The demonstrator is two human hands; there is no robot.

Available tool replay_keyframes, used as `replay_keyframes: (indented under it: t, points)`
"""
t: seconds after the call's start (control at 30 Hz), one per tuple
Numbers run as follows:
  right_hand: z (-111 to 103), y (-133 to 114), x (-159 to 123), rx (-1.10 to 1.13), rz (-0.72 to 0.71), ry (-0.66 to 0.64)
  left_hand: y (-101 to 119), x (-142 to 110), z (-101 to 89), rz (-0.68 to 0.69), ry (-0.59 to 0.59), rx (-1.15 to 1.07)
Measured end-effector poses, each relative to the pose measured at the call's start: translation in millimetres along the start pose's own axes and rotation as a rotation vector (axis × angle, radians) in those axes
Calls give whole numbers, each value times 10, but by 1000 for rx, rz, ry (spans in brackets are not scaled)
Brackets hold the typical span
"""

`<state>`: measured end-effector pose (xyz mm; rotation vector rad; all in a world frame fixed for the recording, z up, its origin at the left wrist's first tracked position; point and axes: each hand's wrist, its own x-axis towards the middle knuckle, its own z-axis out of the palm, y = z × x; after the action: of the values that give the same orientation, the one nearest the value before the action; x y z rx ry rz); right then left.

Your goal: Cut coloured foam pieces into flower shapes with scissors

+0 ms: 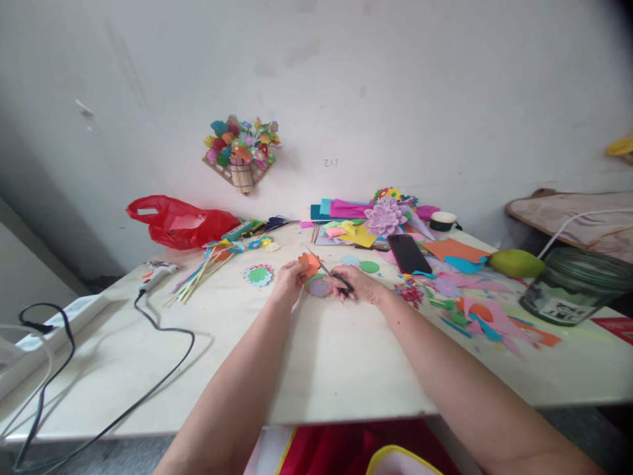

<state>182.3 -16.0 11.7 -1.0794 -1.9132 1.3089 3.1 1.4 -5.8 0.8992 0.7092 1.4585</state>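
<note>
My left hand [289, 282] pinches an orange scalloped flower cutout [309, 264] above the table. In my right hand [357, 282] is a pair of scissors [345, 285], the fingers closed round its dark handles. The blades reach left to the flower's edge; whether they touch it I cannot tell. Just below the flower lies a round cutout with a lilac centre [319, 285], partly covered by my hands. A green oval cutout [369, 266] and a pale blue one [351, 260] lie behind my right hand. Left of my left hand rests a scalloped disc with a green centre [258, 275].
To the right are a phone [409, 254], colourful scraps [494, 323] and a glass jar [576, 290]. On the left lie thin sticks [202, 274], a red plastic bag [182, 223], a glue gun [157, 276] with its cord, and a power strip [64, 323]. Craft sheets [346, 210] lie along the wall.
</note>
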Motion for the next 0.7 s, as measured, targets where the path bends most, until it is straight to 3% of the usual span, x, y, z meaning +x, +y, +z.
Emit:
replay_keyframes:
  t: [0.7]
  points:
    - [18,35,32,26,-4,34,19,-7,14,-7,29,10]
